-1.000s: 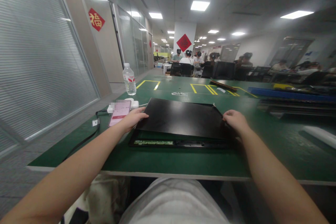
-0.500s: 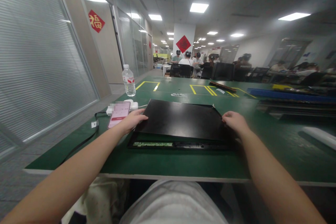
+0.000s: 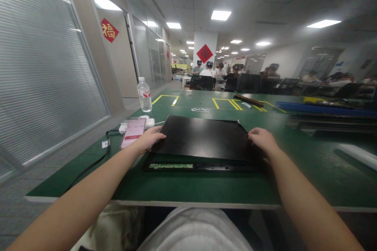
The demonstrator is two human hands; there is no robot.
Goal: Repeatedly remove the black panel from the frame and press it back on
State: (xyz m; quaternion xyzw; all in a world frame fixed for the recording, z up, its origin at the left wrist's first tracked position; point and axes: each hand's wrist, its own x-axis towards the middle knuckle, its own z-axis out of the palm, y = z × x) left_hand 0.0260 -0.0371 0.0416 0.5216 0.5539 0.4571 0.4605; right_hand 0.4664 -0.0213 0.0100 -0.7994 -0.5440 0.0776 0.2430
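A flat black panel [image 3: 203, 137] lies on the green table [image 3: 182, 184], over a black frame whose near edge shows a green circuit strip [image 3: 171, 166]. The panel's near edge sits slightly raised above the frame. My left hand [image 3: 149, 139] grips the panel's left edge, fingers on top. My right hand [image 3: 262, 139] grips its right edge the same way. Both forearms reach in from the bottom corners.
A pink-screened phone [image 3: 133, 133] lies left of the panel, by a white charger [image 3: 147, 122] with a black cable [image 3: 94, 160]. A water bottle [image 3: 144, 94] stands behind. Dark and blue panels [image 3: 324, 113] are stacked at the right. Several people sit at far desks.
The panel's near edge has come down closer to the frame. My hands have stayed on its two sides. The view has tilted slightly.
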